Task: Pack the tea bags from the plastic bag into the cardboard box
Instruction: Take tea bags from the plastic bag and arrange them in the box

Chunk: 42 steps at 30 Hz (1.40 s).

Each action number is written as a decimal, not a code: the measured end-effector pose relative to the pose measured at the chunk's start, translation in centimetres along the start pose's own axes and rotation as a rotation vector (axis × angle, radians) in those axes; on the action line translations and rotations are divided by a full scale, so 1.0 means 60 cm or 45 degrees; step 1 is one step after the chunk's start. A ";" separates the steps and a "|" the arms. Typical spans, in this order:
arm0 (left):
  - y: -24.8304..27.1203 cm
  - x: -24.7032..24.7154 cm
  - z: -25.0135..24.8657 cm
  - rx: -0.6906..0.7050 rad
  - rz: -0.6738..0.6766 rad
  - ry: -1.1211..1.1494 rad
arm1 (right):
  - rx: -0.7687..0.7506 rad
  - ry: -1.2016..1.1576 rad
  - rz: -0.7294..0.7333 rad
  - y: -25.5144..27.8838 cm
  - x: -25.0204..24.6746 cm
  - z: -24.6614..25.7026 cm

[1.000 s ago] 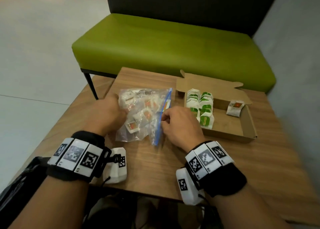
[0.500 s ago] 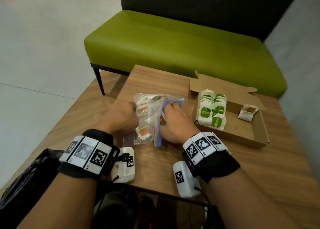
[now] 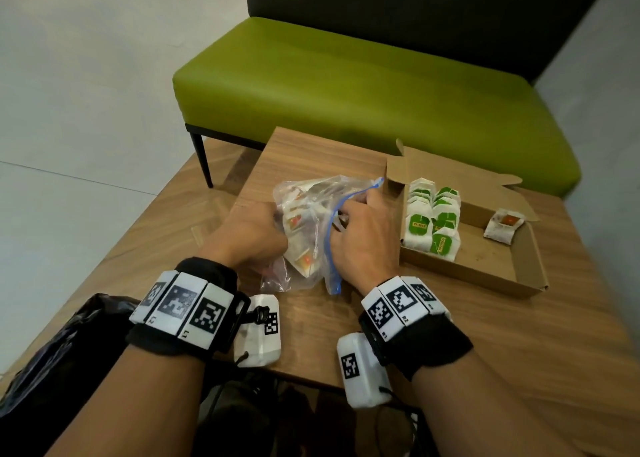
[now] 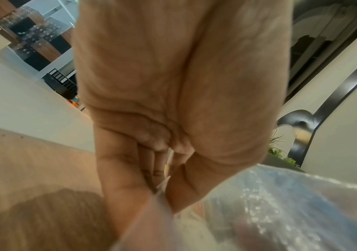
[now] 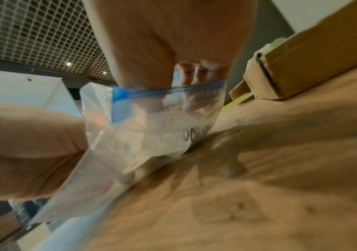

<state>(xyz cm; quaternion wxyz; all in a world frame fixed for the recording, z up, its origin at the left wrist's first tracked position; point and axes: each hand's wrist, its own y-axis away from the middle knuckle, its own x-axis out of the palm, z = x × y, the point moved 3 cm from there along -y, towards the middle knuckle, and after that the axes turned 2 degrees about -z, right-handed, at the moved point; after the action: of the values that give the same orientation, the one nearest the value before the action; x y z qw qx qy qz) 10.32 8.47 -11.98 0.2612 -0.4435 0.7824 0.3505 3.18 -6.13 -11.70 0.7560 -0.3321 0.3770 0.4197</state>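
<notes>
Fingers (image 5: 189,77) of right hand (image 3: 363,238) dipped through blue-zippered mouth of clear plastic bag (image 3: 311,214), grasp unseen; left hand (image 3: 247,237) pinching bag's far side; open brown cardboard box (image 3: 485,269), green-labelled tea bags (image 3: 433,221) inside, just right, by wooden table's (image 3: 450,335) far edge.

It looked like an office lounge: a green upholstered bench (image 3: 363,86) stood behind a low wooden table (image 3: 485,335), under a grid ceiling (image 5: 33,30).
</notes>
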 end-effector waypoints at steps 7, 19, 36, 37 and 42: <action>-0.005 -0.003 0.008 -0.030 -0.104 -0.003 | 0.116 -0.449 0.027 0.002 -0.005 -0.024; -0.013 -0.005 0.009 -0.140 -0.214 0.016 | 0.563 -1.099 -0.257 -0.003 -0.057 -0.077; 0.037 -0.021 -0.166 0.632 -0.450 0.473 | 0.155 -1.892 0.036 -0.027 -0.206 -0.064; 0.043 -0.006 -0.186 0.685 -0.264 0.582 | 0.140 -1.933 0.083 -0.025 -0.211 -0.069; 0.058 0.065 -0.246 0.670 0.141 0.845 | 0.240 -2.074 0.170 -0.008 -0.215 -0.118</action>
<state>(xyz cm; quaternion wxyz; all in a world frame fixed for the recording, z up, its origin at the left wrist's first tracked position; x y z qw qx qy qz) 3.99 -3.75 -4.57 0.0802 -0.4078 0.9095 -0.0091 -3.16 -17.09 -4.18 0.7907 0.1647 -0.2372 0.5398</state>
